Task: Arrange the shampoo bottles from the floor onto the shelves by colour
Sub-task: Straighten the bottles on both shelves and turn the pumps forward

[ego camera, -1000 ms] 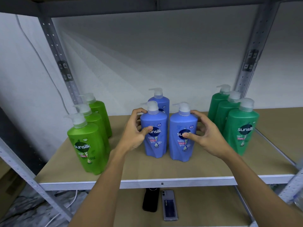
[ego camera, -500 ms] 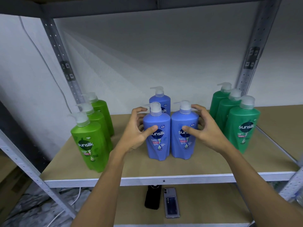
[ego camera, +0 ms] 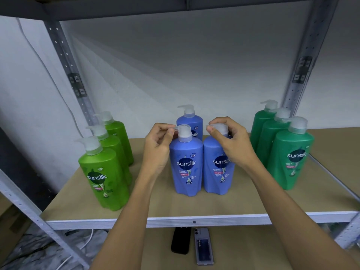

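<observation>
Both hands have been raised from the bodies of the front blue bottles (ego camera: 187, 164); the pump nozzles are now pinched by the left hand (ego camera: 157, 151) and right hand (ego camera: 233, 145), apparently to align them.

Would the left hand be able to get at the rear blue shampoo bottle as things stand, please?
Probably yes, from above. The left hand is at the pump of the front-left blue bottle, which stands right before the rear blue shampoo bottle. Its body is blocked in front, but its pump head shows free above.

The brown shelf (ego camera: 78, 199) carries three lime bottles (ego camera: 105, 178), three blue bottles (ego camera: 187, 168), three dark-green bottles (ego camera: 290, 158).
</observation>
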Available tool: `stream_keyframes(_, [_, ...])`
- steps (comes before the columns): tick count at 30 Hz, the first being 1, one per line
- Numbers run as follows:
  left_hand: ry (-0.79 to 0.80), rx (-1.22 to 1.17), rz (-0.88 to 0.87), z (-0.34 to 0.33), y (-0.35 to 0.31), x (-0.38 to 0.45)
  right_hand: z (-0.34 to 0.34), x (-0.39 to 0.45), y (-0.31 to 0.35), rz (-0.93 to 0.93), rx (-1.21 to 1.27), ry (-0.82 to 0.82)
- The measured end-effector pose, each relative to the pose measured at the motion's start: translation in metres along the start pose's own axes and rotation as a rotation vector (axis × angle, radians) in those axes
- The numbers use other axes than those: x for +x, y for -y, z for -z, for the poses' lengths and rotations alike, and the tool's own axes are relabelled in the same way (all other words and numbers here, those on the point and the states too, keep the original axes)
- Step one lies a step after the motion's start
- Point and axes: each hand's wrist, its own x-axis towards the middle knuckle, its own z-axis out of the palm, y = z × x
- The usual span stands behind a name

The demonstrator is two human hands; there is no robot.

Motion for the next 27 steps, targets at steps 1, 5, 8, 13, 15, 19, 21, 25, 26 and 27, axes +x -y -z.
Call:
stream_keyframes(1, [-0.007, -0.001, 0.003, 0.001, -0.001, 0.0, 0.0, -0.001, 0.002, 0.0, 0.01, 0.01])
stream_keyframes(5, [-0.007, -0.01, 0.014, 0.001, -0.002, 0.001, 0.0, -0.001, 0.005, -0.002, 0.006, 0.021])
stream_keyframes(8, [0.004, -0.018, 0.023, 0.001, -0.002, 0.001, 0.001, 0.0, 0.005, -0.011, -0.007, 0.026])
stream_keyframes(13, [0.061, -0.032, 0.071, -0.003, -0.002, -0.007, 0.004, -0.005, 0.003, -0.001, -0.08, 0.023])
stream_keyframes(15, [0.102, 0.015, 0.047, -0.003, 0.001, -0.017, 0.007, -0.014, -0.002, -0.006, -0.115, 0.023])
stream_keyframes(19, [0.212, 0.091, 0.029, 0.008, 0.011, -0.034, 0.011, -0.035, -0.007, -0.036, -0.111, -0.01])
stream_keyframes(21, [0.246, 0.12, 0.022, 0.015, 0.015, -0.038, 0.013, -0.043, -0.007, -0.05, -0.099, -0.015])
stream_keyframes(25, [0.284, 0.195, 0.025, 0.02, 0.02, -0.046, 0.022, -0.054, -0.014, -0.069, -0.144, -0.012])
stream_keyframes(26, [0.277, 0.205, 0.021, 0.02, 0.021, -0.047, 0.026, -0.056, -0.015, -0.089, -0.146, 0.009])
stream_keyframes(27, [0.27, 0.21, 0.017, 0.02, 0.021, -0.047, 0.028, -0.058, -0.015, -0.108, -0.148, 0.035])
